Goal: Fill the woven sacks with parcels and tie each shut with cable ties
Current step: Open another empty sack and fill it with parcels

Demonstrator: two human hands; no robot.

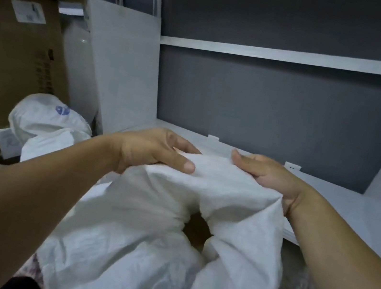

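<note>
A crinkled white woven plastic sack [166,253] with a matt, rough weave is seen. Matt brown cardboard boxes [14,59] are stacked beside smooth pale grey shelving [287,56].

Brown cardboard boxes [17,44] at left; white shelf [299,58] on grey wall [278,108].

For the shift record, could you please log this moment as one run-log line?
stage: gathering sack mouth | left hand: grips woven sack top | right hand: grips same top | mouth: partly open | cable tie: none visible
</note>
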